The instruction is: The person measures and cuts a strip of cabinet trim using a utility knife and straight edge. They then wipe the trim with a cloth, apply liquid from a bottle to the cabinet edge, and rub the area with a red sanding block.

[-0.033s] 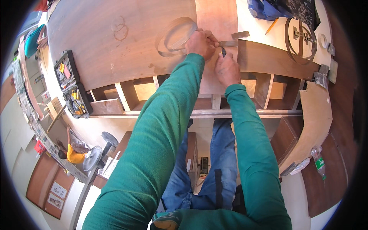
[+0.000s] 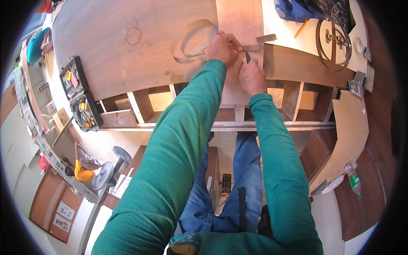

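Observation:
My left hand (image 2: pixel 222 49) is closed on a thin brown strip of edge banding, pressing it to the wooden panel. The strip's loose coil (image 2: pixel 180 56) lies to the left of that hand, and its flat end (image 2: pixel 254 48) sticks out to the right. My right hand (image 2: pixel 252 77) grips a small dark-handled knife (image 2: pixel 248 58), whose tip meets the strip just beside my left fingers. The blade itself is too small to make out. A short cut-off piece (image 2: pixel 266 38) of similar strip lies slightly beyond the strip's end.
Open wooden compartments (image 2: pixel 161 100) run along the near side of the panel. An open tool case (image 2: pixel 85 112) sits at left, and another person (image 2: pixel 80 170) is beyond it. At right are a pencil (image 2: pixel 301 29), another dark coil (image 2: pixel 319 46), cardboard (image 2: pixel 350 123) and a plastic bottle (image 2: pixel 353 180).
The loops of the coil have shifted very slightly. Both hands and the knife stay in almost the same place.

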`<state>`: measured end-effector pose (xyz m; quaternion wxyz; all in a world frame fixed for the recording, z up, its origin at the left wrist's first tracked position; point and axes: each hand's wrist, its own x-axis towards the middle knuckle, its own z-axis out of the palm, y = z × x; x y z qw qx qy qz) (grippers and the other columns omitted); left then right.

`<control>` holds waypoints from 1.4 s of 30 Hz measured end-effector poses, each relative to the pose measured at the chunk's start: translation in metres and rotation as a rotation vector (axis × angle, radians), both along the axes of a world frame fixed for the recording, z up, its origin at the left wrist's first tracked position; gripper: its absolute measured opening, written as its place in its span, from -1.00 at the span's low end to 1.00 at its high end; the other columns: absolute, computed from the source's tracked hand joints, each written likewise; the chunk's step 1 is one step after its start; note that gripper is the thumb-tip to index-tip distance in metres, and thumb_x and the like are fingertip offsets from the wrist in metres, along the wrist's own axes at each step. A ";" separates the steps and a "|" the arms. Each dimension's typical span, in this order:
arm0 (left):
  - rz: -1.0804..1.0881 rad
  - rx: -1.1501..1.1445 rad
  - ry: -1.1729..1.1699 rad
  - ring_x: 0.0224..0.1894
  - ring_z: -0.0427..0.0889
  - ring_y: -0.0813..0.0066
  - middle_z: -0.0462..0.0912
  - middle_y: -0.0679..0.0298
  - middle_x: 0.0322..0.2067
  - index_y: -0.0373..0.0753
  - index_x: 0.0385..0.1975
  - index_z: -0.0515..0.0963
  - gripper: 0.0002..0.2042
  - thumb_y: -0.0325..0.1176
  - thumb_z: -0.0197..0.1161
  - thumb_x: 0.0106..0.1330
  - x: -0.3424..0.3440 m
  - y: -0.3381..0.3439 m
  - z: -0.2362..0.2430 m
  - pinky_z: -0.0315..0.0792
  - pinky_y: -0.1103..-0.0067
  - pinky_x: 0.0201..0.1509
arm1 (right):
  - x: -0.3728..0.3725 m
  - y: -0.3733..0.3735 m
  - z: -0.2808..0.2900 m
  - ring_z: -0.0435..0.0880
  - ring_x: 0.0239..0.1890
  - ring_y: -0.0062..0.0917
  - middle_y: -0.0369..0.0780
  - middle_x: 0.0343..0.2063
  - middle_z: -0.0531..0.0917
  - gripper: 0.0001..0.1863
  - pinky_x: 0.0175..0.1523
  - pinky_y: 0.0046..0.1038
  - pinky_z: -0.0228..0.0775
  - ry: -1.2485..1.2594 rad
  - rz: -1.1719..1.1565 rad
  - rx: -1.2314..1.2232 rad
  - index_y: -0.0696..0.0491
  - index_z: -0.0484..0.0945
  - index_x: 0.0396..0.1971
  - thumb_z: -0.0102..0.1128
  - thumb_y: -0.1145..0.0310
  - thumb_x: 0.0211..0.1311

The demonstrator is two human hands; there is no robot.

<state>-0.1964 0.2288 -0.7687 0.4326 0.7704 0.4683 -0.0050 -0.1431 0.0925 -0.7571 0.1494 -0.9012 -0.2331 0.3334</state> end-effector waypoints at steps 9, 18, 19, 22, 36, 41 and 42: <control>0.092 0.019 0.054 -0.29 0.78 0.28 0.81 0.22 -0.39 -0.10 -0.41 0.83 -0.92 -0.31 0.58 0.17 0.002 -0.010 -0.008 0.61 0.34 -0.12 | -0.005 0.000 0.000 0.70 -0.11 0.29 0.29 -0.24 0.72 -0.56 0.02 0.18 0.53 0.038 -0.036 0.019 0.30 0.45 -0.02 0.02 0.12 0.60; 0.122 0.051 0.061 -0.30 0.80 0.28 0.82 0.26 -0.40 -0.08 -0.36 0.84 -0.89 -0.30 0.59 0.14 0.005 -0.014 -0.002 0.64 0.35 -0.12 | -0.001 0.000 0.004 0.71 -0.08 0.28 0.28 -0.22 0.73 -0.54 0.04 0.16 0.53 0.055 -0.021 0.011 0.31 0.46 -0.04 0.03 0.10 0.61; 0.125 0.020 0.063 -0.30 0.80 0.28 0.83 0.26 -0.39 -0.08 -0.36 0.84 -0.89 -0.29 0.59 0.14 0.008 -0.012 0.000 0.64 0.36 -0.12 | 0.000 0.000 0.005 0.71 -0.08 0.28 0.28 -0.21 0.73 -0.54 0.04 0.16 0.54 0.059 -0.017 0.000 0.31 0.46 -0.04 0.03 0.10 0.61; 0.152 0.013 0.078 -0.27 0.81 0.30 0.84 0.26 -0.37 -0.08 -0.35 0.84 -0.88 -0.27 0.59 0.16 0.004 -0.015 -0.008 0.65 0.38 -0.10 | 0.000 0.001 0.007 0.71 -0.07 0.29 0.29 -0.21 0.73 -0.52 0.05 0.17 0.53 0.063 -0.019 -0.002 0.32 0.46 -0.03 0.03 0.09 0.61; 0.086 -0.031 0.147 -0.12 0.79 0.26 0.82 0.24 -0.27 -0.07 -0.30 0.82 -0.84 -0.21 0.59 0.20 0.007 -0.006 -0.003 0.62 0.30 0.01 | -0.009 -0.051 0.035 0.71 -0.03 0.24 0.28 -0.17 0.72 -0.51 0.13 0.05 0.52 0.117 -0.142 0.049 0.28 0.59 0.05 0.09 0.08 0.53; -0.068 -0.030 -0.081 -0.06 0.72 0.11 0.76 0.11 -0.18 -0.14 -0.23 0.80 -0.78 -0.17 0.56 0.26 -0.013 -0.007 0.016 0.57 0.26 0.06 | 0.027 -0.084 0.069 0.63 -0.43 -0.54 -0.16 -0.35 0.72 -0.52 -0.35 -0.42 0.52 0.471 -0.824 0.465 0.19 0.62 0.02 0.41 0.05 0.44; -0.119 -0.014 -0.125 -0.05 0.70 0.08 0.74 0.09 -0.17 -0.15 -0.20 0.80 -0.76 -0.17 0.55 0.27 -0.021 -0.016 0.028 0.55 0.26 0.06 | 0.033 -0.077 0.080 0.58 -0.44 -0.62 -0.21 -0.35 0.71 -0.55 -0.39 -0.48 0.47 0.517 -0.870 0.506 0.17 0.62 0.01 0.44 0.09 0.42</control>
